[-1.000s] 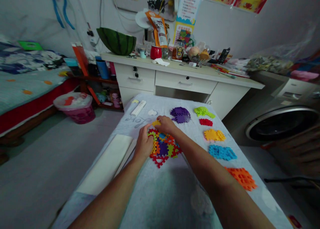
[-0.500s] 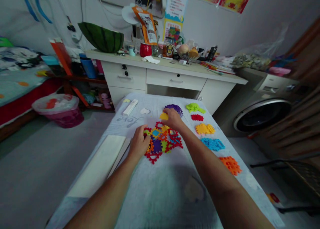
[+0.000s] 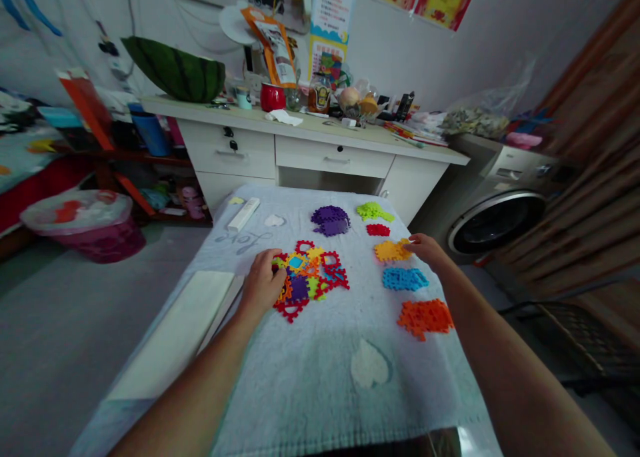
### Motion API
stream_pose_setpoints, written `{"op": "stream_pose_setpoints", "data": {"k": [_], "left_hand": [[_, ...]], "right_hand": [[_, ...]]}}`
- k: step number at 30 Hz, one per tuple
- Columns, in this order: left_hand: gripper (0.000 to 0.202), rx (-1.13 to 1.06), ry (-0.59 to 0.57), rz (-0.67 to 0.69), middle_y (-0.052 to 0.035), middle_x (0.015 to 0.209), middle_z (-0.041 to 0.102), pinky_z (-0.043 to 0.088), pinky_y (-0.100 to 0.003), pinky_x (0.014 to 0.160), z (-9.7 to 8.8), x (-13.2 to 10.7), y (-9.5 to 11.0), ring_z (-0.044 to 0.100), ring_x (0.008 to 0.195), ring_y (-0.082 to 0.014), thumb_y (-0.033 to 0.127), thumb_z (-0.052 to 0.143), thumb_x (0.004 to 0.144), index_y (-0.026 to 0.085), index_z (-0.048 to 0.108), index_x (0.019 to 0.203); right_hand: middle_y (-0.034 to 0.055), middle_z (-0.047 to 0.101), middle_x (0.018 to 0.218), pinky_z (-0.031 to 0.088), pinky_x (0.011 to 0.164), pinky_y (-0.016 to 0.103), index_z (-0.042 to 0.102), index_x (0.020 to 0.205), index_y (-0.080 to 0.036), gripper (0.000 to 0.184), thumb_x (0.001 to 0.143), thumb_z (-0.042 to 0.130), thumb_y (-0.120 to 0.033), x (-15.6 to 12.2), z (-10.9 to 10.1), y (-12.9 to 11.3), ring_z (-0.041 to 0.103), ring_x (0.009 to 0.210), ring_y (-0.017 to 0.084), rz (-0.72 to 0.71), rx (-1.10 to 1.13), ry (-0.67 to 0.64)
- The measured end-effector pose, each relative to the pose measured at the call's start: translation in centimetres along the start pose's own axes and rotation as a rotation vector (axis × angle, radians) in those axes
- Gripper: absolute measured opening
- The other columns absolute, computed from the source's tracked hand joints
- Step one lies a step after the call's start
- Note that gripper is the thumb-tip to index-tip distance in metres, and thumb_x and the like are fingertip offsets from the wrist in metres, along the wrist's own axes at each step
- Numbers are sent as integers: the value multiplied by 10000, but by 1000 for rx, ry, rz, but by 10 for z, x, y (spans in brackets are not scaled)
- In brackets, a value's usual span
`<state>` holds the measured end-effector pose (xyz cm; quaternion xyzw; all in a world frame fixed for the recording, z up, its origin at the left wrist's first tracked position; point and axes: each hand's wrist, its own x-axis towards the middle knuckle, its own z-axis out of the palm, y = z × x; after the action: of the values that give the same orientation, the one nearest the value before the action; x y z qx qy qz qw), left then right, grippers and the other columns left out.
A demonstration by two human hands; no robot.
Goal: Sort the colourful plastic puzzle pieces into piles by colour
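Observation:
A cluster of joined, notched plastic tiles [image 3: 300, 287] in red, yellow, orange, purple, green and blue lies on the cloth-covered table. My left hand [image 3: 261, 282] rests at its left edge, fingers curled round the tiles there. Off to the right, my right hand [image 3: 426, 249] has its fingertips pinched at the right end of the yellow tile pile [image 3: 391, 250]. Sorted by colour around it are green tiles [image 3: 373, 210], red tiles [image 3: 379, 230], blue tiles [image 3: 405, 279] and orange tiles [image 3: 426, 317]. A purple tile pile [image 3: 331, 220] sits beyond the cluster.
A long white box [image 3: 173, 337] lies along the table's left side, with a small white bar-shaped object [image 3: 244, 214] farther back. Behind the table stands a white desk [image 3: 320, 140] bearing a watermelon piece [image 3: 175, 70]. A washing machine [image 3: 500, 204] is at right, a pink bin [image 3: 95, 227] at left.
My right hand has moved from beside the purple pile, where it held a yellow tile, rightward to the yellow pile. My left hand stays on the cluster. The view has shifted slightly right.

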<state>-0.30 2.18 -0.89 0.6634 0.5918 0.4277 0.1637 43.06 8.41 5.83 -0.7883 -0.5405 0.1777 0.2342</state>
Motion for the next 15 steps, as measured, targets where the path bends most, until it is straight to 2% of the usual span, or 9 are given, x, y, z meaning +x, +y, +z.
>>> {"op": "stream_pose_setpoints", "data": {"k": [4,8,12,15], "left_hand": [[340,54,5,38,-106,1123,586,430,-444,1031,-2,0,2,538,1127,-264,212,468,769,183,576,1090],[341,82,12,40,-99,1104,594,440,-438,1017,-3,0,3,545,1106,-261,210,483,766,195,581,1092],[312,65,23,36,-98,1108,596,437,-438,1023,-3,0,3,542,1119,-260,240,492,791,196,588,1084],[299,18,25,7,-90,1119,592,443,-427,1018,-2,0,3,548,1121,-251,262,488,812,203,585,1089]], "right_hand": [[89,651,906,465,590,261,634,931,-161,170,768,683,-174,-1,8,12,614,724,170,40,0,31],[135,661,1049,488,718,269,640,1002,-135,216,790,662,-167,-3,8,11,635,888,195,6,-11,60],[125,644,1162,498,775,282,618,1118,-152,310,819,633,-231,-15,9,-19,625,1004,213,-88,-2,81],[99,668,1113,500,806,290,634,1101,-173,294,816,627,-244,-37,24,-58,632,985,198,-278,13,33]]}}
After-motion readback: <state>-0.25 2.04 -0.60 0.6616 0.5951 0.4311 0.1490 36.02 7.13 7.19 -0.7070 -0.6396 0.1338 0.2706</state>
